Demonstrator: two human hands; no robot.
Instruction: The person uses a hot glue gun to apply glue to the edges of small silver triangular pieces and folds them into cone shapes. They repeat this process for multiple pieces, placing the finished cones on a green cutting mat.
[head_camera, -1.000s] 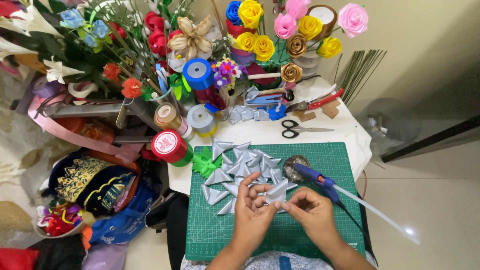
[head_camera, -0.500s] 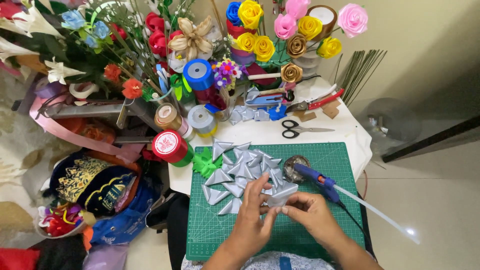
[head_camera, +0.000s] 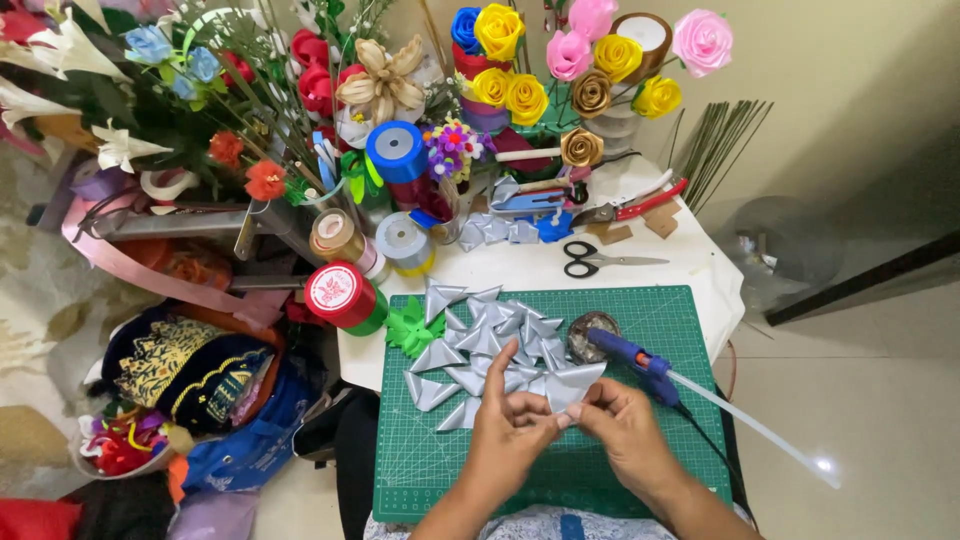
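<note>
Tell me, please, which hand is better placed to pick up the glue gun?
Right, probably. The right hand sits just below the blue glue gun, while the left hand is farther away. Both pinch a silver ribbon petal.

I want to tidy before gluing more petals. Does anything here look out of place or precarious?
Mostly orderly. The glue gun lies on the green mat right beside the right hand, its glue stick jutting past the mat's edge. A pink ribbon trails loose off the left side. The silver petals sit piled, nothing spilled.
</note>
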